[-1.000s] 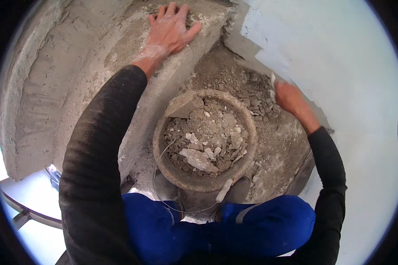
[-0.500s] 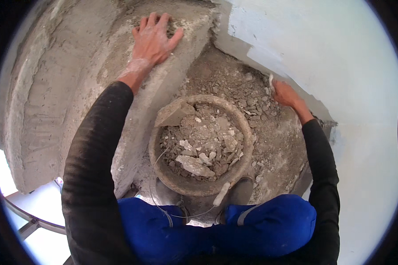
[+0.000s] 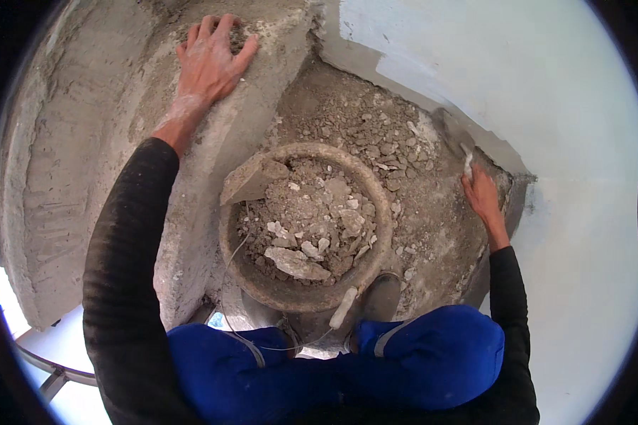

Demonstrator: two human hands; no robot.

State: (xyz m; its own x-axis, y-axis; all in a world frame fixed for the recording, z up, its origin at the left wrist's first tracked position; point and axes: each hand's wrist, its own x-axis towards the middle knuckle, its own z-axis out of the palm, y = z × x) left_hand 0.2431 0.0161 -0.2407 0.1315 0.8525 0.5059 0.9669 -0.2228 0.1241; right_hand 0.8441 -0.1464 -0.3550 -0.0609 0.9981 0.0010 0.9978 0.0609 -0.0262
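My left hand [image 3: 209, 65] rests with spread fingers on top of the rough concrete step [image 3: 255, 78] at the upper left. In my right hand [image 3: 483, 193], by the foot of the wall, is a trowel [image 3: 468, 159] gripped by its pale handle. Its greyish blade is blurred and points away from me, low over the dusty floor. Broken mortar rubble [image 3: 383, 145] lies to the left of the blade. Between my feet and the rubble stands a round bucket [image 3: 383, 212], filled with grey debris and pale chunks [image 3: 298, 264].
A large slab piece [image 3: 255, 180] leans over the bucket's left rim. The bucket's wire handle, with a whitish grip [image 3: 344, 308], hangs toward me. A partly painted wall [image 3: 546, 92] bounds the right side. My boot [image 3: 383, 296] is close to the bucket.
My right hand has drawn the trowel nearer to me and to the right along the wall base. My left hand stays on the step, while the whole view has shifted slightly.
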